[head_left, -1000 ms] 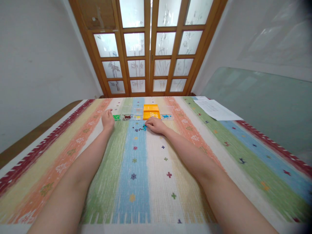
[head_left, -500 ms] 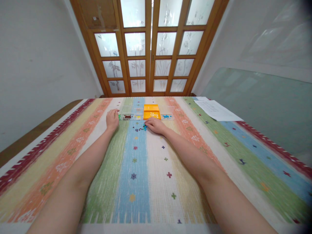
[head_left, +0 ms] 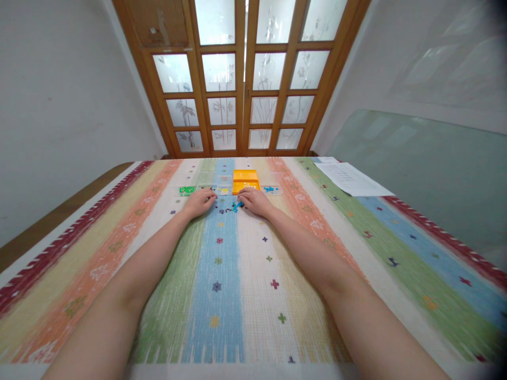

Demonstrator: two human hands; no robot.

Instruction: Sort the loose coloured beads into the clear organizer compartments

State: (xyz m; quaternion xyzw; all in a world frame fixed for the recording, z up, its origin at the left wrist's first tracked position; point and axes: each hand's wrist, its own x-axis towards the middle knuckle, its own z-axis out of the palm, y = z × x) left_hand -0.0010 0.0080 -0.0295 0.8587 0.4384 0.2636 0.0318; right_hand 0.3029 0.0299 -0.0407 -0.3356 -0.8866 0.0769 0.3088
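Left hand (head_left: 199, 202): fingers curled, hold unclear, front-left of the yellow box (head_left: 245, 174).
Right hand (head_left: 256, 202): fingers bent, hold unclear, before the box.
Loose beads (head_left: 235, 208): on the worktop (head_left: 257, 295), before the box.
Paper (head_left: 353, 179): right of the box.

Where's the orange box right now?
In the head view's centre, the orange box lies open just beyond the right hand, between boxed yellow pieces and boxed blue pieces.
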